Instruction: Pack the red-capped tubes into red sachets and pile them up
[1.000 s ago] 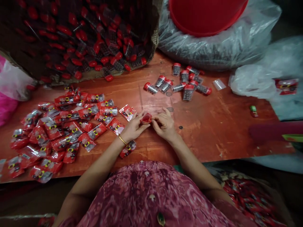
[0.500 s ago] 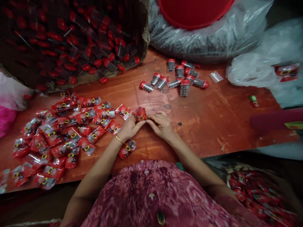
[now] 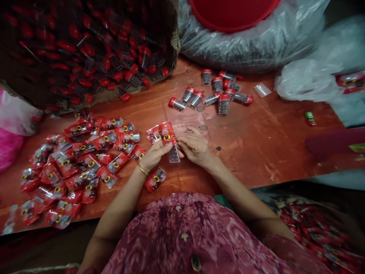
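Note:
My left hand (image 3: 155,155) is closed on a small red packet (image 3: 169,137), thumb on its front. The packet stands lengthwise, its clear lower part showing rows of dark round pieces. At the packet's right edge, the bent fingers of my right hand (image 3: 195,147) pinch it, one fingertip showing beside the clear part. Another red packet (image 3: 154,133) lies just beyond my left fingers, partly hidden. Below my left wrist a red packet (image 3: 155,179) rests on the table. Left of that hand spreads a heap of similar filled packets (image 3: 88,161).
Several clear tubes with red caps (image 3: 224,103) lie on the red-brown table (image 3: 242,152). A carton (image 3: 176,36) of such tubes stands back left. Behind are a large plastic bag (image 3: 251,57) and a red basin (image 3: 234,17). More red packets (image 3: 316,236) lie lower right.
The packet, folded small between both hands before, now stands open lengthwise with its clear part facing me. My right hand stays at its edge. The view has shifted slightly.

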Demonstrator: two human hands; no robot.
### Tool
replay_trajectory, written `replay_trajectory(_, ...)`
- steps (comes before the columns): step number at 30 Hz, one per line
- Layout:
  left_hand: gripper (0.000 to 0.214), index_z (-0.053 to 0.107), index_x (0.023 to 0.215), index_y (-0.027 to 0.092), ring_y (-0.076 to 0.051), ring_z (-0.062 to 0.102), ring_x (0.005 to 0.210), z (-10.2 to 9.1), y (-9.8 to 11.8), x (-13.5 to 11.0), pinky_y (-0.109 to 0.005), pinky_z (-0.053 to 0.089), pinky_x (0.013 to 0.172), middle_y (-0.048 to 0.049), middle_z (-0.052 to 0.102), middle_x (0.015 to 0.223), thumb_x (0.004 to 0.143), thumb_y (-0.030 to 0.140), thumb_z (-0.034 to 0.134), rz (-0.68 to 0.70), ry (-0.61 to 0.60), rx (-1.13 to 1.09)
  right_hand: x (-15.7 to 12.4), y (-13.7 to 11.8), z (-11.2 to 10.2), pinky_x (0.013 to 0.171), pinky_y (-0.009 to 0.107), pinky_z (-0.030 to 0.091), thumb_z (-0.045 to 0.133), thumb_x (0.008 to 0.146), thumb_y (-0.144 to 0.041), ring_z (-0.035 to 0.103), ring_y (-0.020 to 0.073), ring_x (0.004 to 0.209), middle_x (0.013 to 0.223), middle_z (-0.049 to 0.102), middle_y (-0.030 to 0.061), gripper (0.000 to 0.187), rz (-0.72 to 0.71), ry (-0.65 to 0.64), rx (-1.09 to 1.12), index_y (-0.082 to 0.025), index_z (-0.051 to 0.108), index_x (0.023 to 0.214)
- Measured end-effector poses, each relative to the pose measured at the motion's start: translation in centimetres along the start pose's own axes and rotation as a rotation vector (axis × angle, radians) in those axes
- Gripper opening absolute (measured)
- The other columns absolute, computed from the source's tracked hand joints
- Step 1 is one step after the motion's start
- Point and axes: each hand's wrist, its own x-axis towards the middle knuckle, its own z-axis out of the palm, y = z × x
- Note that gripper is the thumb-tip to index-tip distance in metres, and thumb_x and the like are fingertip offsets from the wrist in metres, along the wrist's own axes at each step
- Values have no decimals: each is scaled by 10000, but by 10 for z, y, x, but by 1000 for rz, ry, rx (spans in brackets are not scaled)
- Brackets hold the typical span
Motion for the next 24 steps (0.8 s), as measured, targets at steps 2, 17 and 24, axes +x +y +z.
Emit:
replay_trajectory(2,520,659,747,107,-212,651,707,4,1,-1,-295,506,645,-102,686,678,725,614,546,-23,-2,-108,-1,-2,-2,944,396,440,472,886,-192,647,124,658,737,711,21,141,-11,1,7,-178,613,891)
replay_trajectory(17,474,648,831,134,-199,655,654,16,1,-5,-325,528,640,-69,697,716,653,574,653,-91,147,-235,-2,-13,-6,889,368,510,483,860,-161,613,117,578,670,680,2,122,-40,-14,-168,-191,596,826)
replay_trajectory(24,470,632,808,135,-174,611,739,14,-3,-1,-315,487,718,-49,669,764,685,588,610,6,154,-73,3,-8,-10,860,363,522,453,815,-114,519,105,511,552,541,-36,165,-56,-79,-166,-211,553,726)
